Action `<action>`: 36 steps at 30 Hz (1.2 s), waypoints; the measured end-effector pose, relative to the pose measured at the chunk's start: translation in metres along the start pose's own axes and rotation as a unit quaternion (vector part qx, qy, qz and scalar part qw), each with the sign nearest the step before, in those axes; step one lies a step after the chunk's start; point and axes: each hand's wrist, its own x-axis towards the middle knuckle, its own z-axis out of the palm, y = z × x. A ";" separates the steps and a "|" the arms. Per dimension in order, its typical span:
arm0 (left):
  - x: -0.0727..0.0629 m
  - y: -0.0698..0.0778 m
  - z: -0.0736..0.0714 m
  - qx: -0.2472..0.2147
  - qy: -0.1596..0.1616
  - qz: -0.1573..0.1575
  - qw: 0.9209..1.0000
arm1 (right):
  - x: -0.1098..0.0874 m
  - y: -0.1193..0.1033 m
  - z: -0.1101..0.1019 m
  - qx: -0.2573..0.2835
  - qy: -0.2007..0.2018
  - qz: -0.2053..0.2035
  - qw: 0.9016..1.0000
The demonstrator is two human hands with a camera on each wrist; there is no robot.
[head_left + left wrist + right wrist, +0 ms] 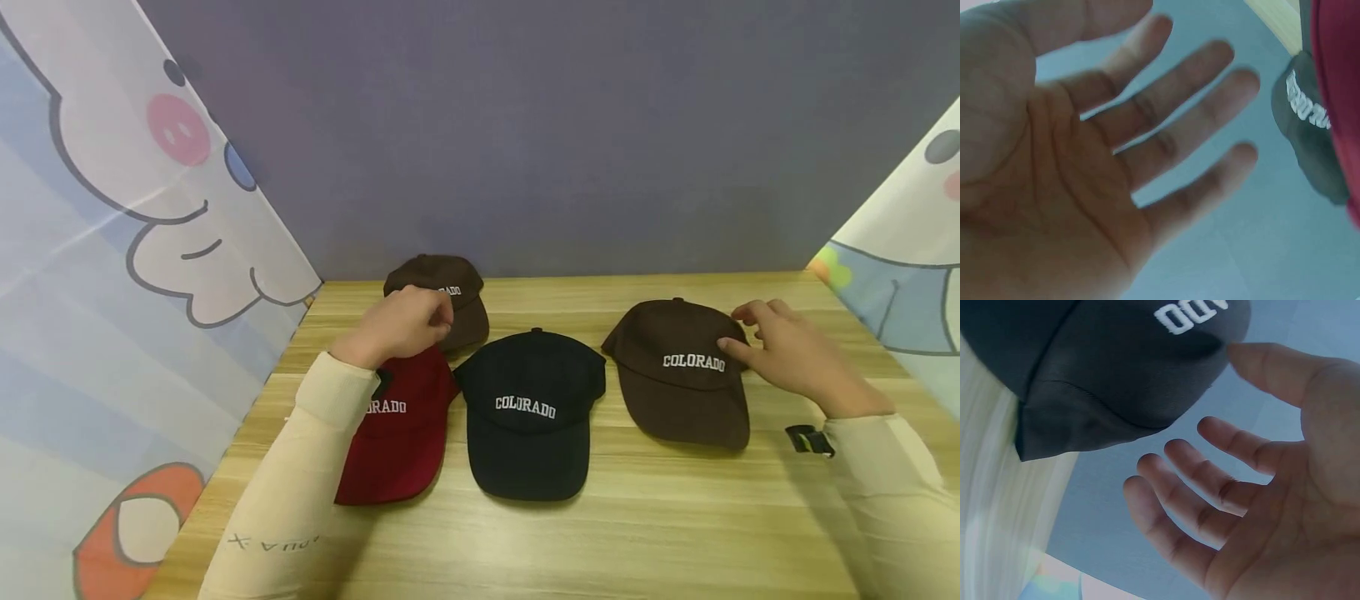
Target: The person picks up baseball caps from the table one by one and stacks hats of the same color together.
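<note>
Several baseball caps lettered COLORADO lie on the wooden table. My left hand [405,323] hovers over the red cap [405,454] and overlaps the far brown cap [435,271] in the head view. Its fingers [1175,147] are spread and loosely bent, with nothing in the palm. At the right, my right hand [798,354] is beside the nearer brown cap [678,408]. The thumb tip is right at that cap's side in the right wrist view, while the other fingers [1179,506] curve loosely, apart from it. Between the hands is a black cap [528,454], bill toward me.
A plain grey wall [555,142] stands behind the wooden table [600,542]. Cartoon-printed sheets hang along the left side [90,333] and the right side [918,292]. The black cap's left edge meets the red cap.
</note>
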 end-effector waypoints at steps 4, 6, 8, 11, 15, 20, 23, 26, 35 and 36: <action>0.016 -0.005 -0.010 0.007 -0.035 0.000 0.999 | -0.001 0.003 0.005 -0.005 0.015 -0.006 1.000; 0.027 -0.009 -0.014 0.014 -0.042 -0.009 0.999 | -0.002 0.004 0.006 0.000 0.018 -0.005 1.000; 0.039 -0.018 -0.017 0.016 -0.045 -0.031 0.998 | -0.003 0.005 0.006 0.007 0.016 -0.002 1.000; 0.054 -0.039 -0.019 0.005 -0.038 -0.072 0.997 | -0.003 0.005 0.007 0.014 0.010 0.005 1.000; 0.067 -0.075 -0.013 -0.017 -0.028 -0.119 0.992 | -0.004 0.004 0.008 0.017 -0.002 0.011 1.000; 0.071 -0.111 -0.002 -0.061 -0.033 -0.158 0.985 | -0.005 0.002 0.009 0.021 -0.015 0.013 1.000; 0.072 -0.126 0.001 -0.101 -0.028 -0.172 0.980 | -0.006 0.001 0.009 0.018 -0.015 0.012 1.000; 0.073 -0.136 0.001 -0.124 -0.025 -0.185 0.975 | -0.006 0.000 0.008 0.016 -0.017 0.013 1.000; 0.074 -0.152 0.005 -0.155 -0.054 -0.207 0.965 | -0.007 -0.002 0.008 0.015 -0.019 0.014 1.000; 0.074 -0.151 0.006 -0.162 -0.061 -0.209 0.963 | -0.007 -0.002 0.008 0.015 -0.020 0.015 1.000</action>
